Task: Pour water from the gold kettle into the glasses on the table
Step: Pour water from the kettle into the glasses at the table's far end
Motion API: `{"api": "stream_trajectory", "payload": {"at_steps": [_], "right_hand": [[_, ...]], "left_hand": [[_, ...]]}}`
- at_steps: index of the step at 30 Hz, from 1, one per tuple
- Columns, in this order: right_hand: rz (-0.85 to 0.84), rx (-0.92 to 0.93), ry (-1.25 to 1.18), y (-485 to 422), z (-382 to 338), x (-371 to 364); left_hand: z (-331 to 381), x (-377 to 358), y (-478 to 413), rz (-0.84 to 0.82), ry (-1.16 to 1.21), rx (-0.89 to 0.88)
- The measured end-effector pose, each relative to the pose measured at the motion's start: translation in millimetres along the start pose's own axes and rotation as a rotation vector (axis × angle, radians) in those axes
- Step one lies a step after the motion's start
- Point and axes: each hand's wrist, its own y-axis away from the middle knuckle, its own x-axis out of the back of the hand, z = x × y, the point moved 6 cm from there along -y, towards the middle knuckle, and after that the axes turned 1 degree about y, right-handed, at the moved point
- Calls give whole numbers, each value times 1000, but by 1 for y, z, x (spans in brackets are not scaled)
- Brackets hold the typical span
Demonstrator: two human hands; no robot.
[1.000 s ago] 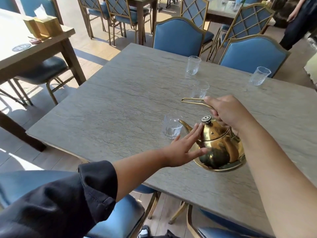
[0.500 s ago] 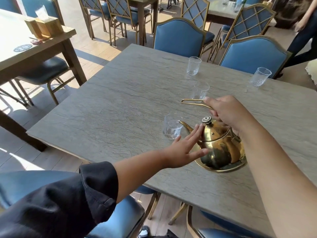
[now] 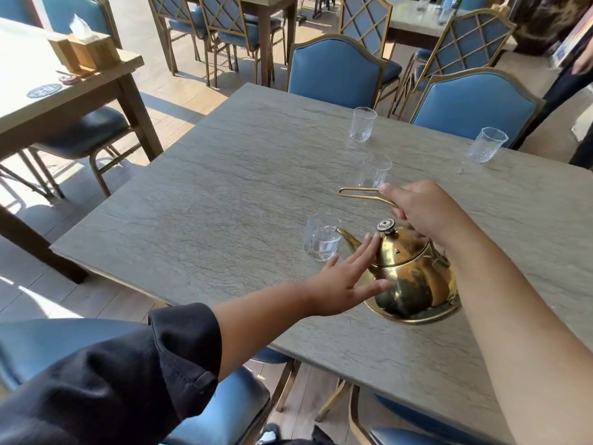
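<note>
The gold kettle stands on the grey stone table, spout pointing left at the rim of a near glass that holds some water. My right hand grips the kettle's wire handle from above. My left hand lies flat with fingers spread against the kettle's left side and lid edge. A second glass stands just beyond the handle. Two more glasses sit at the far edge, one in the middle and one to the right; all three look dry.
Blue padded chairs with gold frames line the far side, and another sits under my left arm. A wooden table with a tissue box stands to the left. A person stands at the far right.
Almost nothing has moved. Both hands stay on the kettle, which rests in the same spot beside the near glass.
</note>
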Motion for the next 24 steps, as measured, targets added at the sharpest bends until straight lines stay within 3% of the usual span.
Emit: {"api": "stream_trajectory", "payload": {"at_steps": [24], "right_hand": [[20,43,-67,4,7,2]], "left_hand": [[-2,-2,0,25,-22,-5]]}}
